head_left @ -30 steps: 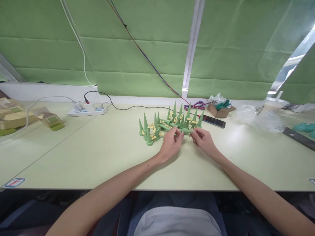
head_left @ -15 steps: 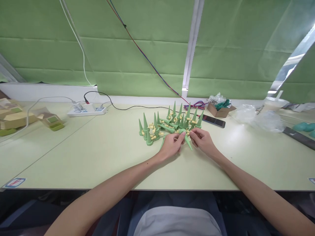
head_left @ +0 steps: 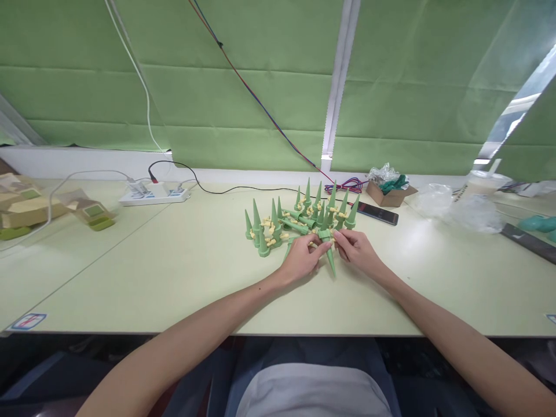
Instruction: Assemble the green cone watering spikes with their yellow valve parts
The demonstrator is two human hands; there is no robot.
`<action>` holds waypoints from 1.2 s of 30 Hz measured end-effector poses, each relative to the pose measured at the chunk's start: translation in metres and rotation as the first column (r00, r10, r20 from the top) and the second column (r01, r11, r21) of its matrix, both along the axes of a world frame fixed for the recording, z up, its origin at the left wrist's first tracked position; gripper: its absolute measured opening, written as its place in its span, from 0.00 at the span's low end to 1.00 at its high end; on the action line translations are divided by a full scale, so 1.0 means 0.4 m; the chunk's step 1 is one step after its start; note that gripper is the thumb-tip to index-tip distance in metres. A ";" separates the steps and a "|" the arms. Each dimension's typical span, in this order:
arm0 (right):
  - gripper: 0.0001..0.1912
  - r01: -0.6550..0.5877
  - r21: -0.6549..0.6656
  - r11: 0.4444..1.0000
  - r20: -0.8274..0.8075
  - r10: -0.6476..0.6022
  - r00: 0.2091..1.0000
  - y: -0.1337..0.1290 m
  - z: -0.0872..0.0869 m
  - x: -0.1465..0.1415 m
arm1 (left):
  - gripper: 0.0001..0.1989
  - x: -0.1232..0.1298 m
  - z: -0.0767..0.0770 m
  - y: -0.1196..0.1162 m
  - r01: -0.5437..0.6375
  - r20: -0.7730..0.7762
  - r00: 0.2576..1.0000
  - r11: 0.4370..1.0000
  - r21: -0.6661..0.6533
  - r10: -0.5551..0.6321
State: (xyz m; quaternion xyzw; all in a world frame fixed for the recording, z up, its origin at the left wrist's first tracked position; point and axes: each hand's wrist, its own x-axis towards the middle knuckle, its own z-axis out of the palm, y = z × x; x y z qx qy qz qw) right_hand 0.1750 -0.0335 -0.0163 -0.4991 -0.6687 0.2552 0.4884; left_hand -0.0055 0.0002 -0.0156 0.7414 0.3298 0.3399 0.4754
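My left hand (head_left: 303, 256) is closed on a green plastic cone (head_left: 330, 262), its thumb and fingers gripping near the wide base. The cone's tip points down toward me, with its flanged base turned up and away. At the right side of that base, my right hand (head_left: 357, 250) pinches a small yellow piece, mostly covered by the fingertips. Just beyond both hands stand several similar green cones (head_left: 274, 217) with little yellow pieces on their sides. Some green cones (head_left: 295, 225) lie on their sides among the upright ones.
Behind the cones, a phone (head_left: 379, 214) lies near a small cardboard box (head_left: 386, 196). A cup (head_left: 480, 184) and plastic bags stand farther right. At left are a power strip (head_left: 155, 197) and yellow-and-green parts (head_left: 32, 209). A black cable (head_left: 243, 188) crosses the table's back.
The held cone has turned a little, its tip swinging left and nearer to me, its base showing more. My left thumb has shifted down along it. Both hands stay in nearly the same place.
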 end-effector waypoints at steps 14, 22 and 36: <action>0.28 -0.017 -0.068 0.998 -0.105 0.010 0.994 0.006 -0.005 -0.004 | 0.14 0.008 0.000 0.002 -0.063 -0.042 0.996 0.930 0.361 0.083; 0.23 0.012 0.047 0.999 -0.149 -0.004 0.989 0.003 -0.001 -0.006 | 0.13 0.008 0.008 0.001 -0.186 0.042 0.982 0.938 0.292 0.182; 0.22 -0.077 0.004 0.997 -0.118 0.077 0.990 -0.005 0.002 -0.004 | 0.30 0.017 0.004 0.006 0.008 0.166 0.986 0.968 -0.251 0.035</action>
